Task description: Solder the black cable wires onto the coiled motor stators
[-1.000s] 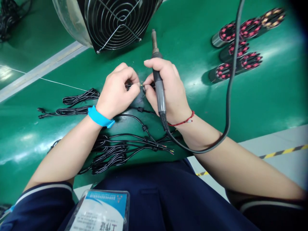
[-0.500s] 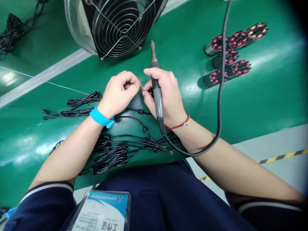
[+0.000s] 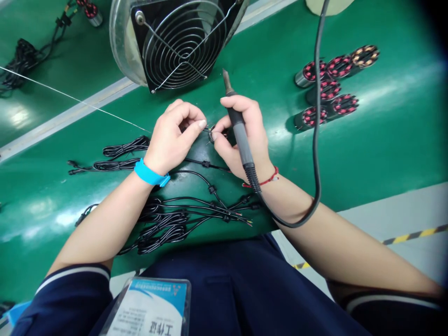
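Green bench (image 3: pixel 392 149); right hand (image 3: pixel 256 136) grips soldering iron (image 3: pixel 241 136); left hand (image 3: pixel 175 136) pinches mostly hidden wire (image 3: pixel 207 130).

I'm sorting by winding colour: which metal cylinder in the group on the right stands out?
The tan-orange cylinder, rightmost in the farthest row of three; the group's five other cylinders have pinkish-red windings.

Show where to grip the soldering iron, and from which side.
Take the soldering iron by its grey handle, probably from the right, where the right hand holds it: the bare metal tip juts from the far end, and the cable leaves the near one.
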### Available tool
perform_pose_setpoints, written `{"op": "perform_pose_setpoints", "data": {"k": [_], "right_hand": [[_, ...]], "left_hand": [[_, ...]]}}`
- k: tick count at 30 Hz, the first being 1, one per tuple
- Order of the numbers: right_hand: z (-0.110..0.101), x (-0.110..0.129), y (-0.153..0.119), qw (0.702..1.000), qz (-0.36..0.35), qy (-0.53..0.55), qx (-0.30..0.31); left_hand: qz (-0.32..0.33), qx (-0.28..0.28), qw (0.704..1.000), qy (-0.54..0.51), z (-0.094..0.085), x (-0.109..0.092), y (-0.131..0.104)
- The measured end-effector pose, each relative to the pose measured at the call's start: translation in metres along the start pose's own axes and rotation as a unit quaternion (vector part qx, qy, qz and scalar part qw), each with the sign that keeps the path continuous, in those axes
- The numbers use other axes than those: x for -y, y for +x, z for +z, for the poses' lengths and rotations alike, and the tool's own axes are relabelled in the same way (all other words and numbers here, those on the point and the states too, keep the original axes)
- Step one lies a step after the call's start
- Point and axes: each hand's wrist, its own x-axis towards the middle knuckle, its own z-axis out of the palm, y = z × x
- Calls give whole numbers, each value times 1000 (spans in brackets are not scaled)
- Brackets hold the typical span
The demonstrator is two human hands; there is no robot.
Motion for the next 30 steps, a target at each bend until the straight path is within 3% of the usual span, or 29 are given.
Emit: {"op": "perform_pose_setpoints", "data": {"k": [6, 13, 18, 22, 25, 30], "right_hand": [[-3, 6, 0, 1000, 24, 2, 16], [0, 2, 1, 1000, 12, -4, 13], [2, -3, -2, 1000, 2, -1, 4], [3, -5, -3, 1000, 9, -3, 0], [2, -3, -2, 1000, 9, -10, -1], [-1, 2, 0, 1000, 12, 1, 9]], "left_hand": [[-6, 13, 998, 67, -19, -8, -3], [-100, -1, 974, 202, -37, 3, 0], [-162, 81, 968, 174, -42, 10, 6], [-184, 113, 966, 140, -46, 10, 8], [-156, 127, 972, 121, -49, 11, 7], [-8, 35, 992, 120, -43, 1, 3]]}}
